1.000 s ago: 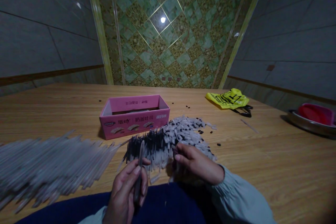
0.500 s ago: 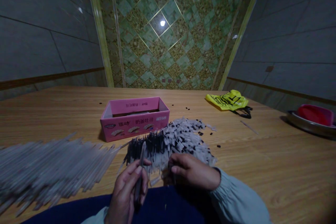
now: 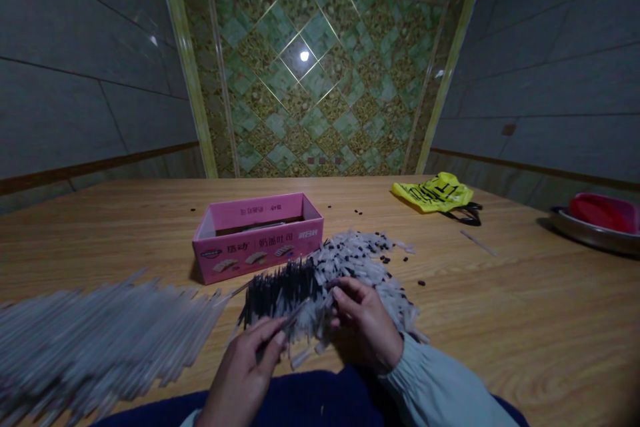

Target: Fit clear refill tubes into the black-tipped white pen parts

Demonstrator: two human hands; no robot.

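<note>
My left hand (image 3: 245, 373) is closed in a pinch on a thin clear tube (image 3: 290, 319) that slants up and to the right. My right hand (image 3: 367, 323) rests on a heap of small clear caps with black ends (image 3: 360, 267), its fingers curled on a small piece I cannot make out. The tube's tip nearly meets my right fingertips. A bundle of dark-tipped refills (image 3: 280, 290) lies between my hands and the heap. A broad pile of long clear tubes (image 3: 95, 340) spreads over the wooden table (image 3: 500, 307) at the left.
A pink cardboard box (image 3: 257, 235) stands open behind the heap. A yellow plastic bag (image 3: 435, 192) lies at the back right. A metal dish with something red (image 3: 600, 221) sits at the right edge. Loose black bits (image 3: 385, 259) are scattered near the heap.
My left hand has tilted the tube from upright to slanting toward the right hand. My right hand has lifted off the near edge of the heap and come closer to the tube's tip.
</note>
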